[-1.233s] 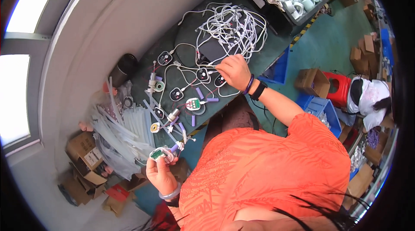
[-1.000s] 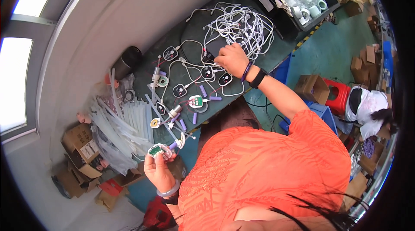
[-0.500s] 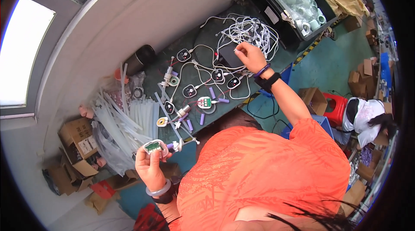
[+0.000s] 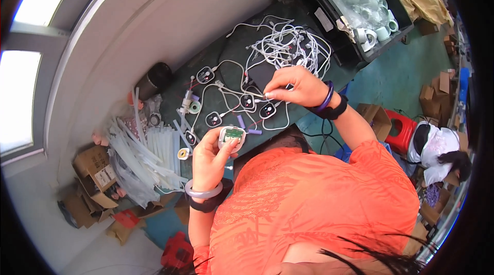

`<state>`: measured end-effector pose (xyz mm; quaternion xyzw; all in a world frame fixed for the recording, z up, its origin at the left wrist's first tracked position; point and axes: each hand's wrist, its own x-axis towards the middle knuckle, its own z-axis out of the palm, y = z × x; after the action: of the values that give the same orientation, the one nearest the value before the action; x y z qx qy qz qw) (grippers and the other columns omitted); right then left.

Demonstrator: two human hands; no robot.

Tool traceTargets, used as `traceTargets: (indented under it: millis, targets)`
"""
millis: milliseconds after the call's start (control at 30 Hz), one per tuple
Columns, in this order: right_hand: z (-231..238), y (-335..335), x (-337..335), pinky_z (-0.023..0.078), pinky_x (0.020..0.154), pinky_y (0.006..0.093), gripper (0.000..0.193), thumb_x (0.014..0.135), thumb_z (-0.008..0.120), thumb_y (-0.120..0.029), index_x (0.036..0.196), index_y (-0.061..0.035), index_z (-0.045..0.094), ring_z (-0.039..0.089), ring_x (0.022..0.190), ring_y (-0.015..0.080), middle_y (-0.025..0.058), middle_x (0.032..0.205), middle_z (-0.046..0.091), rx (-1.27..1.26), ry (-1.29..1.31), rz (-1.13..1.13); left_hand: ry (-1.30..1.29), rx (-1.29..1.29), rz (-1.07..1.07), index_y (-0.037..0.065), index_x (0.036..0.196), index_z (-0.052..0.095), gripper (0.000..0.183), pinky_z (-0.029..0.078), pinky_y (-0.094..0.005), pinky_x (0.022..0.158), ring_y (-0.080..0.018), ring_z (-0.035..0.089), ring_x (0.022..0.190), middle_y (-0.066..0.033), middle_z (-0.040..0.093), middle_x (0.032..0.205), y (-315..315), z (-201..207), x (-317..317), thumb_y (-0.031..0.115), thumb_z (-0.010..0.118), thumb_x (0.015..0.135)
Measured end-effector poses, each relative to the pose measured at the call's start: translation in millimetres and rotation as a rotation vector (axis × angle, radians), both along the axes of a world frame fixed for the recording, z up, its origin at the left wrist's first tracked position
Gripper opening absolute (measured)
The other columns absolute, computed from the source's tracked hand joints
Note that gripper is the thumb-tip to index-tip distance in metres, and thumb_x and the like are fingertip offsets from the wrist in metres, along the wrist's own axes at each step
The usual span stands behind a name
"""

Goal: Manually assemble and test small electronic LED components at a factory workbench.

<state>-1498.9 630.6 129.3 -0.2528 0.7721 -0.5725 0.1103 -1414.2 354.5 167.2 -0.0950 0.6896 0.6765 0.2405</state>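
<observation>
In my left hand [image 4: 208, 159] is a rounded white housing with a green circuit board [image 4: 234, 135] showing, my thumb lying on its face. My right hand [image 4: 298, 87] is held over the dark table, thumb and fingers pinched on a small white tip [image 4: 267, 95] that looks like a cable plug. Below and left of it lie several black-faced modules, such as one [image 4: 247, 102] and another [image 4: 213, 119], joined to white cables. A purple cylindrical cell [image 4: 254, 132] rests beside the housing. Behind my right hand spreads a tangle of white cables [image 4: 288, 46].
A black bin [image 4: 337, 38] at the back right holds pale rolls [image 4: 382, 33] in plastic. Clear tubes [image 4: 159, 146] are heaped at the left, near cardboard boxes [image 4: 98, 172]. A black cylinder [image 4: 159, 76] stands by the wall. Far right, a person [image 4: 435, 141] is near a red stool [image 4: 401, 130].
My left hand has brought the housing up and right, over the table edge. My right hand has come down and toward me from the cable tangle, still pinched.
</observation>
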Motion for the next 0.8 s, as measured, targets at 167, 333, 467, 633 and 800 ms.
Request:
traceTargets:
  millis: [167, 333, 467, 633, 800]
  targets:
    - [-4.8, 12.4, -8.2, 0.049, 0.065, 0.0281, 0.014, 0.083, 0.071, -0.010, 0.095, -0.0040, 0.074, 0.064, 0.075, 0.0171, 0.0077, 0.081, 0.069, -0.114, -0.150, 0.117, -0.032, -0.067, -0.079, -0.001, 0.112, 0.058, 0.025, 0.051, -0.0218, 0.066, -0.0079, 0.063, 0.078, -0.0030, 0.067, 0.094, 44.8, -12.9, -25.5, 0.007, 0.065, 0.090]
    - [-18.3, 17.6, -11.8, 0.047, 0.061, 0.0280, 0.013, 0.084, 0.071, -0.013, 0.095, -0.0051, 0.073, 0.061, 0.070, 0.0155, 0.0061, 0.079, 0.067, -0.132, -0.185, 0.170, -0.023, -0.083, -0.150, -0.001, 0.112, 0.058, 0.025, 0.050, -0.0213, 0.067, -0.0076, 0.061, 0.078, -0.0030, 0.066, 0.095, 64.1, -24.9, -37.8, 0.006, 0.065, 0.090]
    - [-19.3, 21.0, -16.2, 0.048, 0.060, 0.0276, 0.016, 0.084, 0.071, -0.015, 0.094, -0.0021, 0.071, 0.062, 0.069, 0.0154, 0.0078, 0.080, 0.067, -0.135, -0.183, 0.216, -0.013, -0.096, -0.113, -0.002, 0.110, 0.062, 0.024, 0.050, -0.0222, 0.064, -0.0069, 0.059, 0.073, -0.0032, 0.066, 0.088, 72.5, -25.2, -41.1, 0.008, 0.067, 0.088]
    - [-20.5, 23.0, -19.5, 0.044, 0.056, 0.0261, 0.013, 0.085, 0.070, -0.014, 0.093, -0.0042, 0.072, 0.057, 0.064, 0.0119, 0.0049, 0.078, 0.066, -0.136, -0.234, 0.193, -0.003, -0.094, -0.113, 0.000, 0.110, 0.062, 0.025, 0.048, -0.0223, 0.063, -0.0073, 0.058, 0.071, -0.0031, 0.065, 0.087, 73.4, -25.3, -38.9, 0.009, 0.067, 0.088]
    - [-19.7, 20.5, -21.1, 0.043, 0.054, 0.0257, 0.013, 0.085, 0.069, -0.014, 0.092, -0.0038, 0.072, 0.056, 0.062, 0.0115, 0.0040, 0.076, 0.064, -0.122, -0.225, 0.221, 0.007, -0.113, -0.127, -0.001, 0.111, 0.062, 0.025, 0.048, -0.0238, 0.064, -0.0084, 0.059, 0.071, -0.0049, 0.066, 0.086, 71.3, -24.0, -37.5, 0.008, 0.066, 0.087]
